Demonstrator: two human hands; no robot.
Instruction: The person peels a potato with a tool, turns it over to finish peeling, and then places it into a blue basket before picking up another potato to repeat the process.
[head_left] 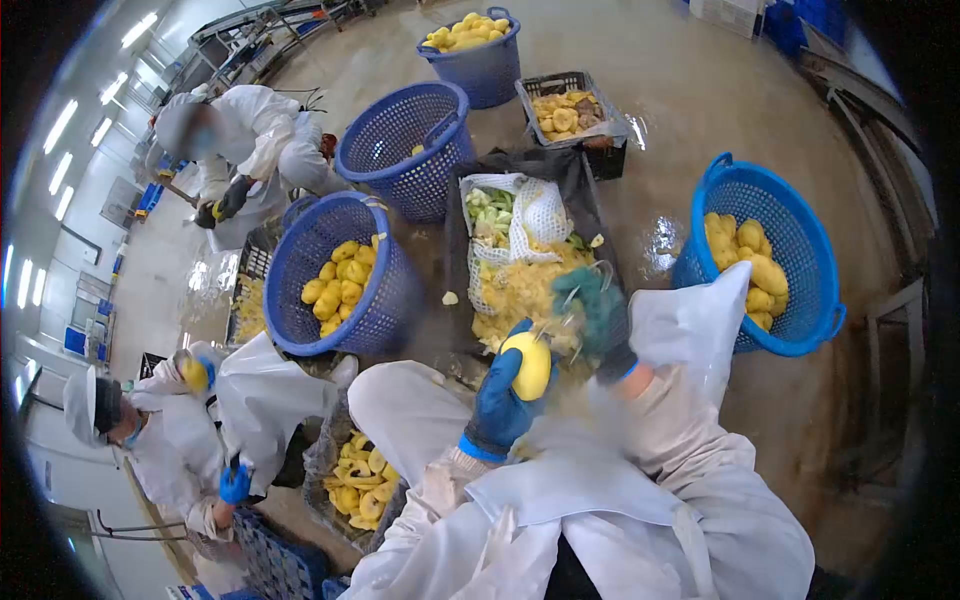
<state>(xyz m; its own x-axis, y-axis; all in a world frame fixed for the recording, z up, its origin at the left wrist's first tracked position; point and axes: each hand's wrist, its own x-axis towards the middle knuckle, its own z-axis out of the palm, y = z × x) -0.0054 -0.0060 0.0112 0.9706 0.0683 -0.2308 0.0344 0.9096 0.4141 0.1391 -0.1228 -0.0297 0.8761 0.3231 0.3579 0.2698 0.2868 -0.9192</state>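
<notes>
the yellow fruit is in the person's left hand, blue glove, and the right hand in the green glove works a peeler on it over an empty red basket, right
Not quite. The head view shows no red basket under the hands: the left hand holds the yellow fruit and the right hand works the peeler over a dark crate heaped with yellow peelings. The gloves are as you say.

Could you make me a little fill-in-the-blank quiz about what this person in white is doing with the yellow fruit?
1. The left hand, in a ____ glove, holds a peeled yellow fruit.
2. The right hand wears a dark ____ glove and grips a peeler.
3. The blue basket on the person's right holds ____ fruit.

Missing words: blue; green; yellow
</notes>
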